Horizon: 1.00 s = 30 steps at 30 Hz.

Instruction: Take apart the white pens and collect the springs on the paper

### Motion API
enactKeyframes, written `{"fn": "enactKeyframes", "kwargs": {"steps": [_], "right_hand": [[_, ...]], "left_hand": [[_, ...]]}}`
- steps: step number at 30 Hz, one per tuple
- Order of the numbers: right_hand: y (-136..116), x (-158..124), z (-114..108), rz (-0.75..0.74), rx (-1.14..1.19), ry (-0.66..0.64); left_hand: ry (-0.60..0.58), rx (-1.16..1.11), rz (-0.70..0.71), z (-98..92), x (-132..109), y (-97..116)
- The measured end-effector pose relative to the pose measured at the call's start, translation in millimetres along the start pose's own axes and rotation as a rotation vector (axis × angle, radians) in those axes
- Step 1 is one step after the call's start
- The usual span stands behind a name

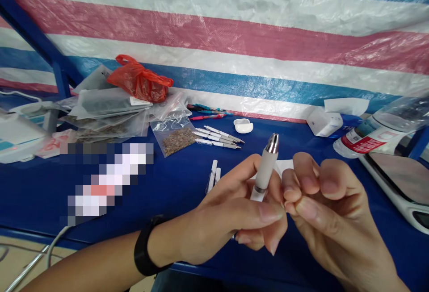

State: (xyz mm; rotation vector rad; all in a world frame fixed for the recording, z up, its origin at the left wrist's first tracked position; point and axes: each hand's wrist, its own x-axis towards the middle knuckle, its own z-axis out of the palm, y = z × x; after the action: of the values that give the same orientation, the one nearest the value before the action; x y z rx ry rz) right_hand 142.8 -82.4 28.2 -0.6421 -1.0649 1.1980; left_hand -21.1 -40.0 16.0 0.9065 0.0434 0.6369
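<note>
White tube (266,164) with a chrome tip stands upright, grasped between the thumb and fingers of the left hand (231,211), which wears a black wristband (144,247). The right hand (330,211) curls just beside the tube, its fingertips (291,193) pinched together; whether they hold anything small cannot be told. Behind the tube, slim white pens (217,138) lie on a blue table (43,193). Farther left of it sit a clear zip bag of dried plant bits (176,139) and a red plastic bag (140,82). A plastic bottle (375,135) lies to its right.
</note>
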Motion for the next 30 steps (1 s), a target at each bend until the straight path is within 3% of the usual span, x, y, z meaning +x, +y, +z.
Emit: {"fn": "enactKeyframes", "kwargs": {"steps": [6,15,22,26,30], "right_hand": [[3.1,-1.4,0.8,-0.095,-0.071,0.011],[1.0,-6.6,8.5,-0.375,-0.401,0.123],[11.7,-5.3,16.5,-0.595,-0.569,0.182],[19.2,-8.6,20.2,-0.626,-0.648,0.181],[22.3,-15.4,20.7,-0.550,-0.641,0.196]], "left_hand": [[-0.009,-0.001,0.007,0.2,-0.8,-2.9],[0.037,0.091,0.031,-1.7,-1.4,-2.6],[0.110,-0.052,0.083,2.7,2.6,-12.7],[0.153,-0.132,0.004,3.9,3.1,-8.5],[0.212,-0.169,-0.059,1.5,4.1,-4.9]]}}
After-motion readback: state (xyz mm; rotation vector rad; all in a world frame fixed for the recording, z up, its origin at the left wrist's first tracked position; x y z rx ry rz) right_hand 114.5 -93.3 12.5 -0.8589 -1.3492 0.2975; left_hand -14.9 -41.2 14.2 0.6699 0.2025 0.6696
